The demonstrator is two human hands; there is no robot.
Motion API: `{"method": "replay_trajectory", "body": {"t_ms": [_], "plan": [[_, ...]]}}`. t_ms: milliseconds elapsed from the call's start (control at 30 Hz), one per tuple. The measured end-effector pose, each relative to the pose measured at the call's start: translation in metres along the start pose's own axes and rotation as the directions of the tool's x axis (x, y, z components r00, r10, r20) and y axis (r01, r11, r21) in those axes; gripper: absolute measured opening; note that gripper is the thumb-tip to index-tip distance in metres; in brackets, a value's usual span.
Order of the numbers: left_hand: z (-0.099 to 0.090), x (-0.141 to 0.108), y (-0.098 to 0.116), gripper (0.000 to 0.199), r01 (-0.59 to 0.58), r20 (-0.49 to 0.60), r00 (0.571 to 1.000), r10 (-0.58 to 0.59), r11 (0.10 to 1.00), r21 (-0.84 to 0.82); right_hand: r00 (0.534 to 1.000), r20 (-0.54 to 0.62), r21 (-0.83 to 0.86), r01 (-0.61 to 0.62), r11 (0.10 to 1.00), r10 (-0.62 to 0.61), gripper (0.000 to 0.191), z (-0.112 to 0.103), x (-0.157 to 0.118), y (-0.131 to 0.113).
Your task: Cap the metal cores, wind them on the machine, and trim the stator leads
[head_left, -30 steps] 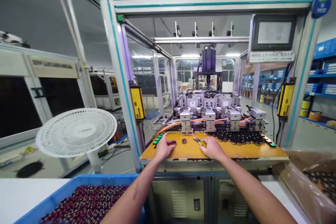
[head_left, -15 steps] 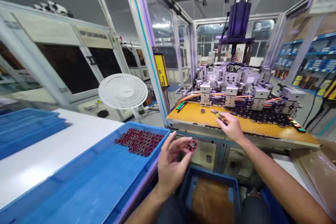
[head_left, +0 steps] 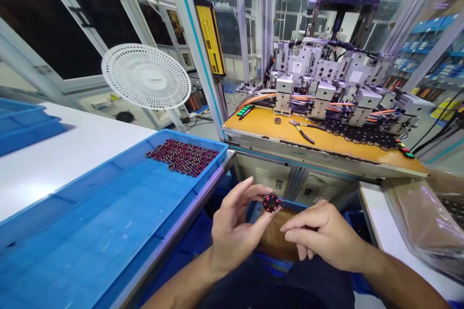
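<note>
Between the thumb and fingers of my left hand (head_left: 239, 222) is a small round black part with red spots (head_left: 271, 203), its face turned toward me. Just right of it, my right hand (head_left: 322, 234) is pinched, thumb against forefinger. A thin wire seems to run from the part toward those fingertips, but whether they grip it is too small to tell. Pliers with black handles (head_left: 302, 132) lie on the yellow machine table (head_left: 253, 128), beside another small round part (head_left: 277, 120).
On the left, a long blue tray (head_left: 108, 222) holds many similar small parts (head_left: 184, 157) at its far end. A white round fan grille (head_left: 147, 76) stands behind it. Machine fixtures (head_left: 322, 96) line the table's back. Below my hands is a bin with a brown bottom (head_left: 277, 239).
My right hand has left the pliers on the yellow table and come down beside the part in my left hand. The view has tilted downward.
</note>
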State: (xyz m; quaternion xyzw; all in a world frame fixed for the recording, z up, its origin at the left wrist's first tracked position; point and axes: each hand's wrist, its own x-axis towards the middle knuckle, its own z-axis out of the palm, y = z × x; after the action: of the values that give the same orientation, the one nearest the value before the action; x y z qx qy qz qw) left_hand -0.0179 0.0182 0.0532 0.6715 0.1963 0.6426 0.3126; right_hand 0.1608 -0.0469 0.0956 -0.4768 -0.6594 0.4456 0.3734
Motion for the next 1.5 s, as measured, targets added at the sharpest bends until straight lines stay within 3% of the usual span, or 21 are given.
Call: {"method": "replay_trajectory", "body": {"t_ms": [67,133,200,267,333,433,500,533,667,833,1100,1200,1267,1367,1500], "plan": [[0.000,0.001,0.001,0.084,0.049,-0.032,0.998,-0.049,0.999,0.003,0.968,-0.011,-0.160,0.246,0.956,-0.251,0.026,0.005,-0.008,0.001],[0.001,0.003,0.001,0.084,0.114,-0.064,0.991,-0.115,0.993,-0.005,0.887,0.012,-0.294,0.445,0.846,-0.462,0.024,0.015,-0.014,0.002],[0.001,0.004,0.001,0.082,0.182,-0.073,0.980,-0.184,0.983,-0.032,0.828,0.037,-0.363,0.533,0.764,-0.560,0.018,0.025,-0.019,0.005],[0.002,0.004,0.000,0.079,0.213,-0.062,0.974,-0.218,0.974,-0.076,0.819,0.048,-0.375,0.546,0.749,-0.572,0.015,0.031,-0.022,0.010],[0.002,0.003,0.000,0.076,0.207,-0.049,0.976,-0.214,0.971,-0.121,0.836,0.000,-0.369,0.510,0.777,-0.548,0.018,0.028,-0.023,0.015],[0.003,0.000,0.000,0.079,0.158,-0.031,0.986,-0.165,0.973,-0.167,0.881,-0.244,-0.274,0.339,0.900,-0.406,0.042,0.015,-0.019,0.018],[0.004,-0.004,0.000,0.083,0.122,-0.013,0.992,-0.127,0.976,-0.180,0.888,-0.389,-0.080,0.234,0.969,-0.247,0.039,0.010,-0.012,0.017],[0.005,-0.005,0.000,0.084,0.109,-0.003,0.994,-0.111,0.977,-0.185,0.897,-0.408,0.042,0.207,0.977,-0.172,0.036,0.010,-0.008,0.016],[0.008,-0.010,0.001,0.080,0.103,0.045,0.994,-0.095,0.970,-0.218,0.952,-0.305,0.430,0.145,0.891,-0.008,0.033,0.026,0.005,0.018],[0.005,-0.009,0.004,0.084,0.295,0.109,0.955,-0.274,0.909,-0.295,0.948,-0.303,0.580,0.107,0.808,0.092,0.025,0.039,-0.002,0.037],[0.005,-0.008,0.010,0.082,0.346,0.226,0.933,-0.279,0.869,-0.355,0.972,-0.220,0.600,0.066,0.798,0.084,0.027,0.031,-0.002,0.025],[0.005,-0.009,0.008,0.078,0.477,0.285,0.877,-0.387,0.770,-0.423,0.957,-0.274,0.601,0.091,0.794,0.098,0.027,0.037,-0.006,0.030],[0.002,-0.009,0.005,0.064,0.566,0.348,0.824,-0.448,0.676,-0.471,0.959,-0.258,0.598,0.063,0.799,0.118,0.028,0.037,-0.013,0.036],[-0.002,-0.009,0.001,0.041,0.622,0.418,0.782,-0.462,0.610,-0.491,0.971,-0.197,0.546,-0.007,0.838,0.136,0.031,0.029,-0.021,0.040],[-0.002,-0.011,0.001,0.041,0.682,0.493,0.730,-0.473,0.546,-0.486,0.972,-0.190,0.455,-0.037,0.890,0.138,0.039,0.014,-0.021,0.030]]}}
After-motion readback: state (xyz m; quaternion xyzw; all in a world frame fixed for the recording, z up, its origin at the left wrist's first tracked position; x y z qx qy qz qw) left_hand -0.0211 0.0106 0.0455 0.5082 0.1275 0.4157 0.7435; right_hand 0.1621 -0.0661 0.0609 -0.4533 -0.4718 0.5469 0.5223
